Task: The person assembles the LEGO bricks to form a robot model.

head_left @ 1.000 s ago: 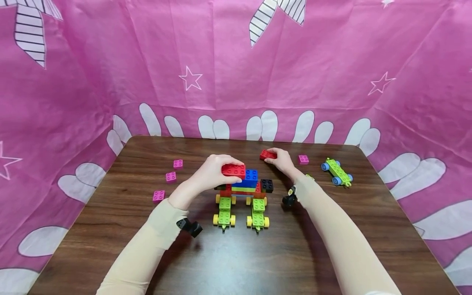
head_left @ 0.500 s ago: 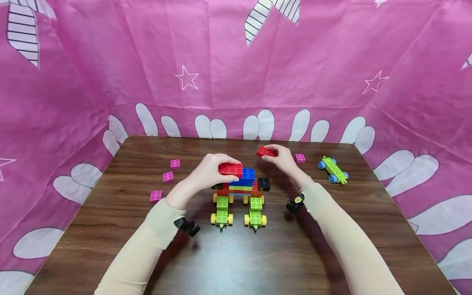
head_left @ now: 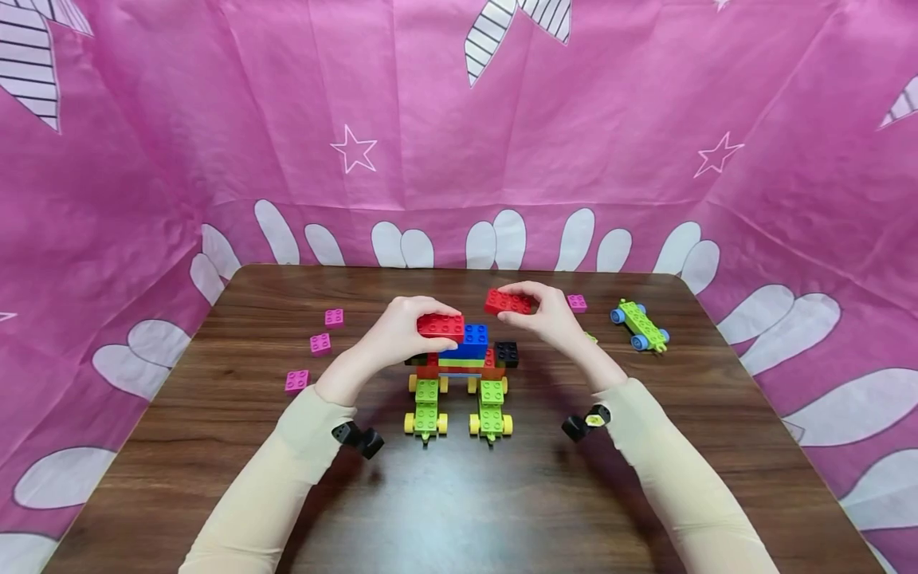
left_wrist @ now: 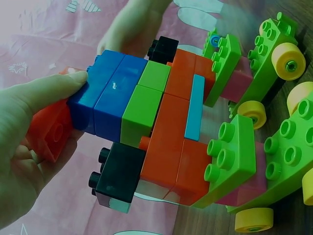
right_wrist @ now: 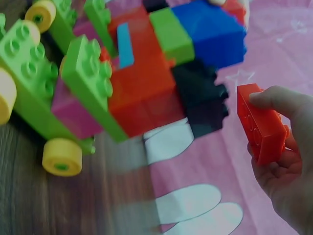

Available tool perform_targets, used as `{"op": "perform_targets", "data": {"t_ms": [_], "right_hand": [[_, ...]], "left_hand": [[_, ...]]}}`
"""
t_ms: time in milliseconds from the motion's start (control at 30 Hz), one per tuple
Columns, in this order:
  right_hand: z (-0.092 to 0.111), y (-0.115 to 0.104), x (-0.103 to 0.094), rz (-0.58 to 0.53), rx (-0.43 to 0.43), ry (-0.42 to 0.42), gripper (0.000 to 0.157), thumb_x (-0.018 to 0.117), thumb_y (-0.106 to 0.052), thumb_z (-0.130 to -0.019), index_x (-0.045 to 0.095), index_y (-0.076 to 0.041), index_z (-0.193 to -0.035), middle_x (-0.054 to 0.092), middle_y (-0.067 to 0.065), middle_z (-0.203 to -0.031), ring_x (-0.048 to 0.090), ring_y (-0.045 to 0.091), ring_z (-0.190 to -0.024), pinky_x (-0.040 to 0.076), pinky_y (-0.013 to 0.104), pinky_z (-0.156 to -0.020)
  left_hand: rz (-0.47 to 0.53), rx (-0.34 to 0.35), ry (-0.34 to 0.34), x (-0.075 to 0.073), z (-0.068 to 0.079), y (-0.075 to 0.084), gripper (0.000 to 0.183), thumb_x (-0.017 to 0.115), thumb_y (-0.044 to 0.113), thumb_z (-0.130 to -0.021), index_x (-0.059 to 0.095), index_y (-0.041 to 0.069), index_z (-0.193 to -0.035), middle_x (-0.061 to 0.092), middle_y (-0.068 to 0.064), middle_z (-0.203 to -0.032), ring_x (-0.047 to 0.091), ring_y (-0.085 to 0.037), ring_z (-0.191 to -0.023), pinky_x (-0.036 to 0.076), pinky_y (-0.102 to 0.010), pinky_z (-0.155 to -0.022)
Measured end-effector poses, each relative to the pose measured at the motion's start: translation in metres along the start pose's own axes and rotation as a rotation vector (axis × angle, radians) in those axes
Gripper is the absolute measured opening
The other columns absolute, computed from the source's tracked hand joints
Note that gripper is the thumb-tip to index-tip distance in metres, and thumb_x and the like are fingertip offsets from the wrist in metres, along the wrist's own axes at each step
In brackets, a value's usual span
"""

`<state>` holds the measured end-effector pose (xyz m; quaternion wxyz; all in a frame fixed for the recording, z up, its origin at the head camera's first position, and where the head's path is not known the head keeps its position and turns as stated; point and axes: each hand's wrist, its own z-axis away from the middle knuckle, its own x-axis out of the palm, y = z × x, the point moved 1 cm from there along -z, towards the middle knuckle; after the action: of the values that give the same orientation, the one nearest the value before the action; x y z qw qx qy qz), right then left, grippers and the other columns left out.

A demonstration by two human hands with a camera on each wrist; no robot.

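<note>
My left hand (head_left: pixel 387 335) pinches a red brick (head_left: pixel 441 325) at the left top of a wheeled brick model. Beside that brick, blue bricks (head_left: pixel 475 341) form the model's upper layer; in the left wrist view the thumb reaches onto the blue surface. Under them come lime and red bricks, with a black brick (head_left: pixel 506 353) sticking out at the right. Lime wheeled bases (head_left: pixel 491 418) with yellow wheels carry it all. Behind the model and to its right, my right hand (head_left: pixel 551 320) grips another red brick (head_left: pixel 505 302) between thumb and fingers, apart from the model in the right wrist view.
Several pink bricks (head_left: pixel 297 381) lie on the left of the brown wooden table (head_left: pixel 215 446). Another pink brick (head_left: pixel 577 303) lies behind the right hand. A lime wheeled base (head_left: pixel 641 325) with blue wheels stands at the right. Pink cloth (head_left: pixel 445 151) hangs around the table.
My right hand has raised its red brick off the table and brought it nearer the model. The left hand keeps its hold on its brick. The head view has turned slightly right.
</note>
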<state>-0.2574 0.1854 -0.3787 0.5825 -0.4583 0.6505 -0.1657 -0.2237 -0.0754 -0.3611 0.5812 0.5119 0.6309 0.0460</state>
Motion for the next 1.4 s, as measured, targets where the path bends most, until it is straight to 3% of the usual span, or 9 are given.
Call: {"op": "perform_targets", "data": {"t_ms": [533, 900, 1133, 1400], "right_hand": [[0.022, -0.029, 0.009, -0.068, -0.123, -0.057, 0.037, 0.078, -0.018, -0.080, 0.069, -0.012, -0.116, 0.068, 0.006, -0.110, 0.059, 0.018, -0.091, 0.052, 0.032, -0.077], [0.021, -0.030, 0.014, -0.057, -0.190, -0.095, 0.035, 0.078, -0.015, -0.080, 0.070, -0.011, -0.114, 0.070, 0.005, -0.105, 0.060, 0.016, -0.090, 0.052, 0.031, -0.076], [0.021, -0.032, 0.015, -0.041, -0.198, -0.111, 0.035, 0.078, -0.017, -0.080, 0.071, -0.012, -0.114, 0.070, 0.004, -0.105, 0.060, 0.015, -0.091, 0.052, 0.032, -0.076], [0.019, -0.036, 0.015, -0.013, -0.202, -0.138, 0.035, 0.078, -0.017, -0.081, 0.071, -0.010, -0.114, 0.070, 0.005, -0.108, 0.062, 0.017, -0.096, 0.054, 0.032, -0.076]], "left_hand": [[0.010, 0.023, 0.016, 0.003, 0.002, -0.003, 0.040, 0.081, 0.022, -0.078, 0.071, 0.006, -0.113, 0.071, -0.009, -0.108, 0.063, -0.020, -0.091, 0.055, -0.027, -0.071], [0.008, 0.042, 0.025, 0.005, 0.003, -0.003, 0.039, 0.082, 0.022, -0.077, 0.072, 0.006, -0.111, 0.072, -0.009, -0.107, 0.064, -0.019, -0.089, 0.054, -0.026, -0.069], [0.003, 0.033, 0.027, 0.006, 0.003, -0.003, 0.039, 0.082, 0.022, -0.077, 0.072, 0.006, -0.111, 0.072, -0.009, -0.107, 0.063, -0.019, -0.088, 0.055, -0.027, -0.069], [-0.002, 0.042, 0.028, 0.006, 0.002, -0.004, 0.038, 0.082, 0.021, -0.077, 0.072, 0.006, -0.110, 0.072, -0.009, -0.106, 0.064, -0.020, -0.092, 0.054, -0.033, -0.078]]}}
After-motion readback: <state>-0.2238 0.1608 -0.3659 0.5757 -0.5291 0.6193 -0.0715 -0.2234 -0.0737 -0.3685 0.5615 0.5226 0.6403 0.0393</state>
